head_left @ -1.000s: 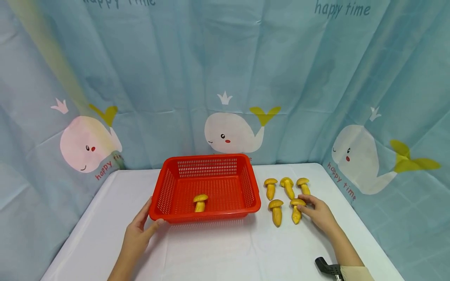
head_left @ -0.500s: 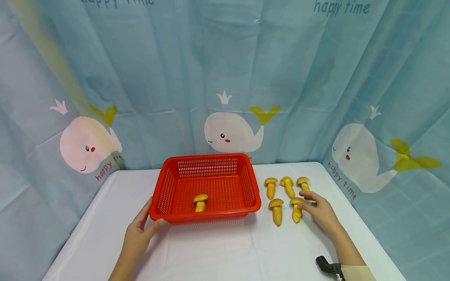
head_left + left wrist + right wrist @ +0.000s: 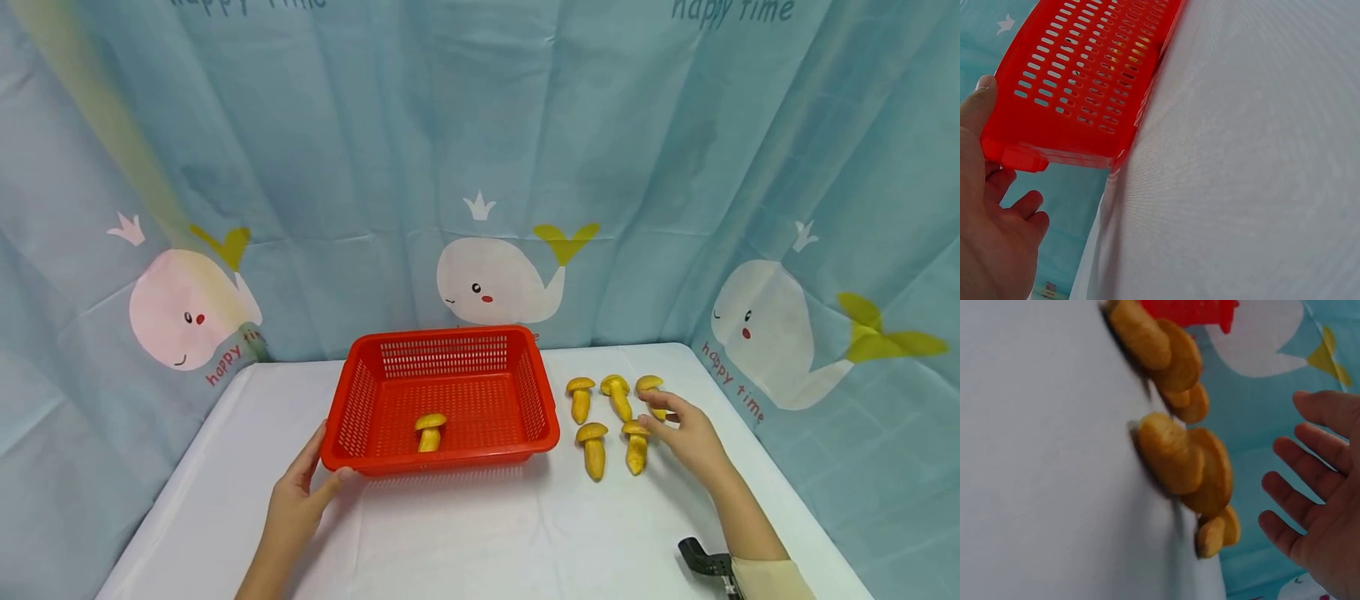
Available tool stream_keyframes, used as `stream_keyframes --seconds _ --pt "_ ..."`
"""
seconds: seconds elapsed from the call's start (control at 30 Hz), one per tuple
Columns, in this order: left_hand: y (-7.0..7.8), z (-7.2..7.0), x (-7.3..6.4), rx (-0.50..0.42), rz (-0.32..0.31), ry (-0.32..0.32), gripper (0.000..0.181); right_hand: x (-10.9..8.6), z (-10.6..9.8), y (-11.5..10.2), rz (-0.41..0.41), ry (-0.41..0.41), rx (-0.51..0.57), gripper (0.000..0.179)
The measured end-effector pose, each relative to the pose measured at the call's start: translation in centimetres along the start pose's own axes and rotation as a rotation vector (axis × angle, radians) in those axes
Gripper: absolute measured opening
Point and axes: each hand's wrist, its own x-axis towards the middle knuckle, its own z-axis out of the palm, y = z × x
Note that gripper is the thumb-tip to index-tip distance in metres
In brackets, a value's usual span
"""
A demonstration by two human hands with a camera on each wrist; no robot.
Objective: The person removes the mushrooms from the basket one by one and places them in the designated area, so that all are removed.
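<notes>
A red plastic basket (image 3: 442, 457) with slotted walls stands on the table, and one yellow mushroom (image 3: 430, 433) lies inside it. My left hand (image 3: 294, 498) grips the basket's near left corner, thumb on one side of the rim and fingers on the other. Several more yellow mushrooms lie in two rows right of the basket. Over the right end of these rows is my right hand (image 3: 692, 440), fingers apart and holding nothing. Closest to it are the back right mushroom (image 3: 649, 384), partly covered by the fingers, and the front right mushroom (image 3: 1169, 456).
White cloth covers the table (image 3: 450, 533). A blue curtain (image 3: 360, 275) with printed whales hangs behind it and along both sides. A black device (image 3: 703, 558) is fixed at the right wrist, by the beige sleeve (image 3: 772, 578).
My right hand has drawn away from the front right mushroom and shifted toward the back right one, its fingers spreading. The left hand stays on the basket.
</notes>
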Motion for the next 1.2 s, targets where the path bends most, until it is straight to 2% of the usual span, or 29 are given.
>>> stream_keyframes --seconds 0.2,0.37,0.57,0.8,1.2 --pt "0.0 0.1 0.1 0.003 0.012 -0.001 0.082 0.8 -0.6 -2.8 -0.019 -0.027 0.001 0.057" --pt "-0.1 0.0 0.2 0.028 0.009 0.005 0.082 1.8 -0.6 -5.5 -0.028 -0.058 0.014 0.052" --pt "0.1 -0.2 0.3 0.023 0.01 0.009 0.082 2.9 -0.1 -8.9 -0.1 -0.056 0.022 0.049" --pt "0.4 -0.1 0.2 0.005 0.021 0.007 0.081 3.7 1.0 -12.1 -0.223 -0.079 0.055 0.048" --pt "0.1 0.0 0.0 -0.001 0.0 -0.004 0.08 4.6 4.2 -16.2 -0.229 -0.177 0.112 0.047"
